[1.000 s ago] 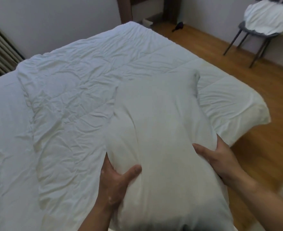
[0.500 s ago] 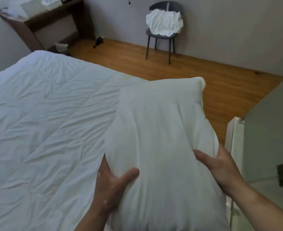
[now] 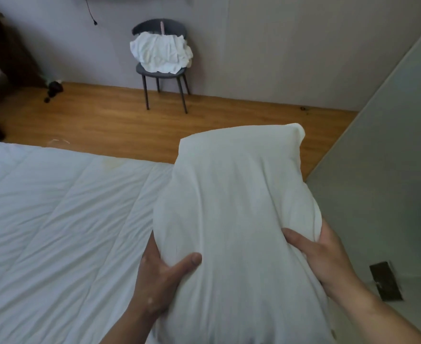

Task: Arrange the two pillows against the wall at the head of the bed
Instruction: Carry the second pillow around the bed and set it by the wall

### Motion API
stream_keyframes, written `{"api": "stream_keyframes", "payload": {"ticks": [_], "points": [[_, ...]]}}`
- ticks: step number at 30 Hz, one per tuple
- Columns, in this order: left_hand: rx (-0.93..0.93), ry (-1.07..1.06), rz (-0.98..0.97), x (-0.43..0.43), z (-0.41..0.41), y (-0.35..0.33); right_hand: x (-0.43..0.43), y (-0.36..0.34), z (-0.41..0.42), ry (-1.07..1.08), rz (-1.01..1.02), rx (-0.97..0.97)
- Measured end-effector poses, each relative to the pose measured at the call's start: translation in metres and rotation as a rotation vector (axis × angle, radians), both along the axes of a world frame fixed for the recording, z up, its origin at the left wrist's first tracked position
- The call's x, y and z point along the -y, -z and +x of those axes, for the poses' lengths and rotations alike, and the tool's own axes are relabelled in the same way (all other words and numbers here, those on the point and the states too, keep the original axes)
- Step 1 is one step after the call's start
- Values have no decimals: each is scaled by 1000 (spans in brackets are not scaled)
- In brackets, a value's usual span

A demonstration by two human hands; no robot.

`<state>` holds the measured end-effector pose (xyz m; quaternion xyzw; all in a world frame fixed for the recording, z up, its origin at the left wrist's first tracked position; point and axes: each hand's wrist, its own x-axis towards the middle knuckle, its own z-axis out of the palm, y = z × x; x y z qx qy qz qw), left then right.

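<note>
Between both hands' grip, left hand (image 3: 160,274) and right hand (image 3: 323,254) clamped on it, the soft white rectangular pillow (image 3: 234,219) has swung off the white quilted bed (image 3: 55,219), still unplaced.

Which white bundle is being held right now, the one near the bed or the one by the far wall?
The pillow beside the bed: both hands grip its sides. The crumpled white cloth lies untouched on the chair.
</note>
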<state>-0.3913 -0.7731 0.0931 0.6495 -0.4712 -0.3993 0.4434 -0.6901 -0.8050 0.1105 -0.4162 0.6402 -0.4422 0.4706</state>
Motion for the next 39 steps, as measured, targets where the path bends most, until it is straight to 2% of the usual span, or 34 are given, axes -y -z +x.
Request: {"api": "stream_keyframes", "payload": {"ticks": [7, 16, 22, 29, 33, 39], "points": [[4, 12, 23, 137, -36, 5, 133, 16, -36, 26, -10, 21], [-13, -88, 44, 313, -116, -6, 346, 2, -110, -98, -22, 34], [-5, -165, 70, 413, -134, -10, 463, -4, -122, -161, -48, 34], [-47, -241, 47, 545, -117, 12, 615, 1, -101, -225, -48, -4], [-80, -290, 69, 632, -82, 9, 715, -8, -63, -275, -64, -30], [-72, -443, 81, 707, -22, 4, 829, -14, 17, -423, -85, -8]]}}
